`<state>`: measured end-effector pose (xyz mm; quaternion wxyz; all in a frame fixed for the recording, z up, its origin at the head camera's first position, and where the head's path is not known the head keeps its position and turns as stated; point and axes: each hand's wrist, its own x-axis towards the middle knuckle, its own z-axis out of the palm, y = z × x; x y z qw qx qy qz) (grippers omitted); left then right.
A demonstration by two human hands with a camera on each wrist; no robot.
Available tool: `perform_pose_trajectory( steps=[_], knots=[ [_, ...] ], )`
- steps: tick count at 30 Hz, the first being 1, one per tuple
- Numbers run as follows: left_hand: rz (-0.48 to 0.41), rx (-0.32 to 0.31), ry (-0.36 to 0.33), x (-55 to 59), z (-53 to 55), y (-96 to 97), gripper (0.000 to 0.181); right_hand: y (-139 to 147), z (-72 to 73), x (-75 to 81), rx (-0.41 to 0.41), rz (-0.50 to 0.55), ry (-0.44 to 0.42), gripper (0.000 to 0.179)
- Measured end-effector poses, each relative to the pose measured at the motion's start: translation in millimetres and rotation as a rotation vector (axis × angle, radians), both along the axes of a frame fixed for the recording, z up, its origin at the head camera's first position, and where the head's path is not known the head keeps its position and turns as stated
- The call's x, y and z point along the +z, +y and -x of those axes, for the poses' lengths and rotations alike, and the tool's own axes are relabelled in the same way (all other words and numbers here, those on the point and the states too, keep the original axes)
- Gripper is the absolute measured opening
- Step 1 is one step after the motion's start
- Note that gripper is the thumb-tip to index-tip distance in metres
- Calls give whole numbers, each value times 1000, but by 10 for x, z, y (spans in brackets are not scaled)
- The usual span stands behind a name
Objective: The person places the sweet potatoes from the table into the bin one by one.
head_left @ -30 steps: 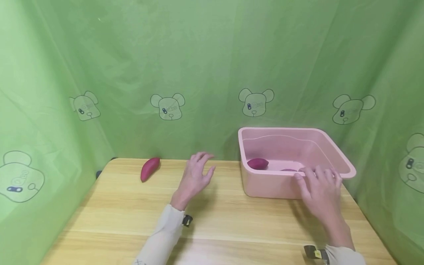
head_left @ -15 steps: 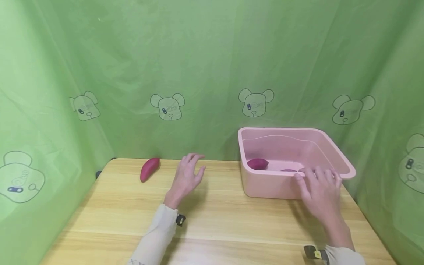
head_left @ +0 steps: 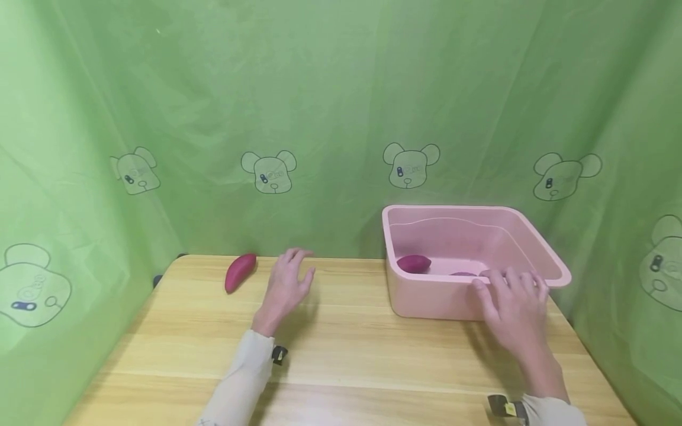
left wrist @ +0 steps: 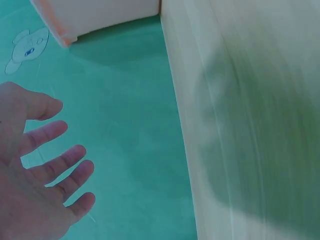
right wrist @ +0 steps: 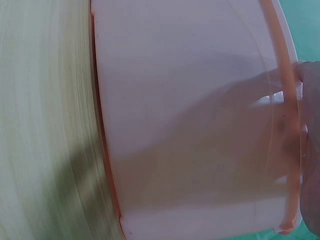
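Head view, left of centre: one sweet potato (head_left: 240,273) lies on the table (head_left: 341,361), its upper end at the back edge. The left hand (head_left: 284,287) is to the right of it, near but not touching. Its fingers are apart and a little bent; in the left wrist view, lower left, they hold nothing.

The first danger, I think, is here. The sweet potato is curved and probably smooth, so a push from the side, without a good grip, could roll it away. Because it lies so close to the edge, it might then go over toward the green curtain (head_left: 330,106); I cannot judge the gap there.

At the right of the head view, the right hand (head_left: 514,310) has its fingers bent over the near rim of the pink tub (head_left: 437,299), with the thumb outside. It seems to grip the rim, but some fingertips are hidden. If this hand presses or pulls too strongly, the tub could tilt or slide. Then the second sweet potato (head_left: 414,264) and the purple thing (head_left: 462,274) inside, mostly hidden behind the near wall, may roll.

If the loose one is carried rightward, a weak pinch could drop it, or a low path could strike the rim.
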<state>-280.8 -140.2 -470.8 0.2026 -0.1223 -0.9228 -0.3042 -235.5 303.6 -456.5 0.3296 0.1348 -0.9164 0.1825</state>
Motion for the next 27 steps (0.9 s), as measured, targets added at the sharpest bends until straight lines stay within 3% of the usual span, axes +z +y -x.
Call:
perform_pose_trajectory(
  steps=[8, 17, 27],
  knots=[
    [17, 37, -31, -2, 46, -169, 40, 3, -6, 0, 6, 1, 15, 32],
    [96, 82, -32, -78, 80, -295, 39, -6, -1, 20, 6, -7, 14, 33],
    [99, 136, -66, -167, 105, -412, 42, -8, -13, 32, -1, -9, -6, 34]
  ],
)
